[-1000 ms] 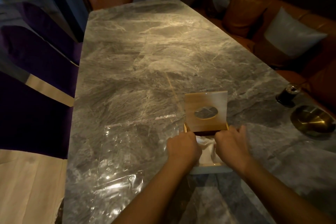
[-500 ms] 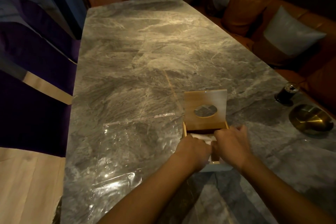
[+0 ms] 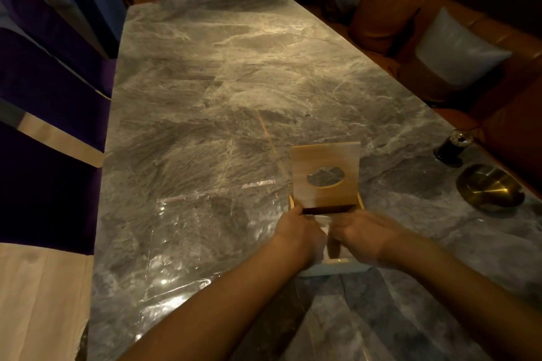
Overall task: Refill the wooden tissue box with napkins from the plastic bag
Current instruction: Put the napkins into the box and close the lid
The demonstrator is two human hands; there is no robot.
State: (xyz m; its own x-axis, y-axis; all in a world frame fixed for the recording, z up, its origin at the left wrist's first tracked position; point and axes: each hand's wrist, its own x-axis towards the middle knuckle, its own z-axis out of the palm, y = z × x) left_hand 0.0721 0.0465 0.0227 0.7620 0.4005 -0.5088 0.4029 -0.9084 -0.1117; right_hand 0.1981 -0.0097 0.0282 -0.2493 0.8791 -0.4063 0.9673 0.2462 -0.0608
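Grey marble desk (image 3: 234, 82) holds the flat, empty plastic bag (image 3: 187, 237) near its left edge. Right of it, left hand (image 3: 299, 231) and right hand (image 3: 366, 237) curl over napkins (image 3: 324, 224) inside the open wooden tissue box (image 3: 325, 176), directly below both grips. Whether they pinch them, I cannot tell.

Table (image 3: 234, 73): grey veined marble, polished, glossy with light glare. Wooden tissue box (image 3: 325, 176): light wood, smooth matt, lid raised with oval cutout; near rim pale. Napkins (image 3: 324, 221) inside: white soft paper, mostly hidden by hands. Plastic bag (image 3: 187, 243) left of box: clear thin film, crinkled, shiny highlights. Bowl-like dish (image 3: 488, 186) right: brass-coloured metal, brushed sheen. Sofa (image 3: 390, 12) far right: tan leather, smooth. Chairs (image 3: 44, 91) left: purple velvet-like cloth, matt.
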